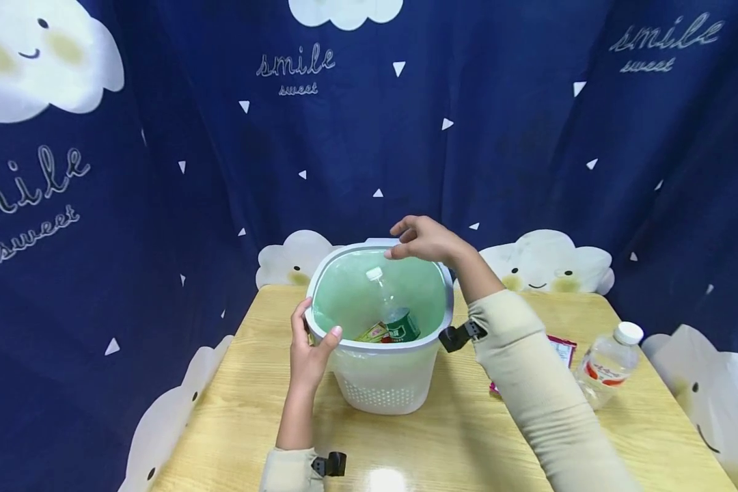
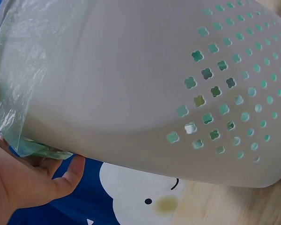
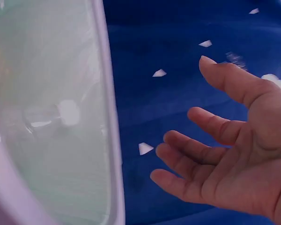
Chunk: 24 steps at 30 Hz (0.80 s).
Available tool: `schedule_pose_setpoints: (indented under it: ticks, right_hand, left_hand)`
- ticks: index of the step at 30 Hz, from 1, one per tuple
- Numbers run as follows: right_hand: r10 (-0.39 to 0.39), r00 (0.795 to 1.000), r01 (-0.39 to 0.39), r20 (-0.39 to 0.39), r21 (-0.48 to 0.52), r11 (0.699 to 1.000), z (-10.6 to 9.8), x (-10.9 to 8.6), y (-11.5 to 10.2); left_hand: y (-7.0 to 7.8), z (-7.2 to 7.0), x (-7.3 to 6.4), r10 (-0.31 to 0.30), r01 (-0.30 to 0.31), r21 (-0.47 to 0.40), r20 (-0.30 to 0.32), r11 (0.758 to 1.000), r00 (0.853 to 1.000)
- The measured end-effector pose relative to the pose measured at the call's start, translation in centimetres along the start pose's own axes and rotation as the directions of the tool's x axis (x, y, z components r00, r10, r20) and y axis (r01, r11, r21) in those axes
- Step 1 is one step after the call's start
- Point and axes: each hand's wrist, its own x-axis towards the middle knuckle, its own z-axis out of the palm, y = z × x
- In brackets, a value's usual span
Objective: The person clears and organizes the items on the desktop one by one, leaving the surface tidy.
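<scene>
Covering much of a packet with right sleeve; showing only part of a wrapper beside the bottle inside the basket on the bench. Gripping basket's left rim with left hand; holding right hand loosely spread near far rim.

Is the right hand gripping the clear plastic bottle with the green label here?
No, the right hand is empty, and the bottle sits tilted inside the white plastic bin.

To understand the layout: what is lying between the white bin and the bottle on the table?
In the head view, a pink-edged packet lies between the white bin and that bottle, partly hidden by the right sleeve.
</scene>
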Motion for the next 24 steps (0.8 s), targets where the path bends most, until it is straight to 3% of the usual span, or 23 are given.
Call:
schedule_pose_setpoints:
  ticks: [13,20,24]
  right_hand:
    - [-0.157,0.985,0.157,-0.072,-0.007,0.988,-1.1,-5.4,1.0]
    - [-0.193,0.977,0.192,-0.087,-0.014,0.981,-1.2,-6.9,2.1]
    - [-0.23,0.968,0.23,-0.098,-0.01,0.973,-1.1,-7.7,2.9]
  left_hand:
    - [-0.5,0.1,-0.1,0.044,-0.044,0.017,-0.03,0.999,0.999]
    - [-0.6,0.1,-0.1,0.035,-0.035,0.004,-0.014,0.999,0.999]
    - [0.2,0.2,-0.3,0.018,-0.018,0.001,-0.003,1.0,1.0]
